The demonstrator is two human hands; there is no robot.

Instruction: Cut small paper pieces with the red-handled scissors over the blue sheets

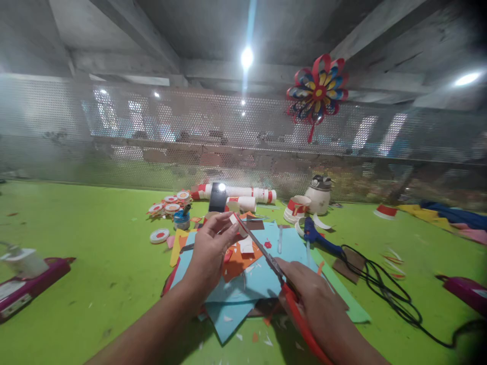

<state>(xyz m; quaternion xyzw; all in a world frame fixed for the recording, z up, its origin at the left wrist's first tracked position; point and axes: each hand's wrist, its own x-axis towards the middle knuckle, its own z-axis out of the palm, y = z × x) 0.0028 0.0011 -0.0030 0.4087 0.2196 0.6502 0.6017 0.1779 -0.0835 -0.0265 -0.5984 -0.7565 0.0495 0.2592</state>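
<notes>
My left hand [213, 243] pinches a small white paper piece [238, 224] with a red edge between thumb and fingers. My right hand [314, 289] is closed around the red handles of a pair of scissors [272, 261]. The blades point up and left, and their tips reach the paper piece; whether they are touching it I cannot tell. Below both hands lie light blue paper sheets [190, 289], with an orange sheet [238, 268] on top. White and red paper scraps are strewn over them. The far side of the paper piece is partly hidden by my fingers.
A blue glue gun [323, 242] with a black cord lies at the right. Behind the sheets are a phone [217, 197], white paper cups [297, 209], a jar [318, 195] and decorated discs [160, 235]. Purple power strips [36, 284] flank the green table [102, 218].
</notes>
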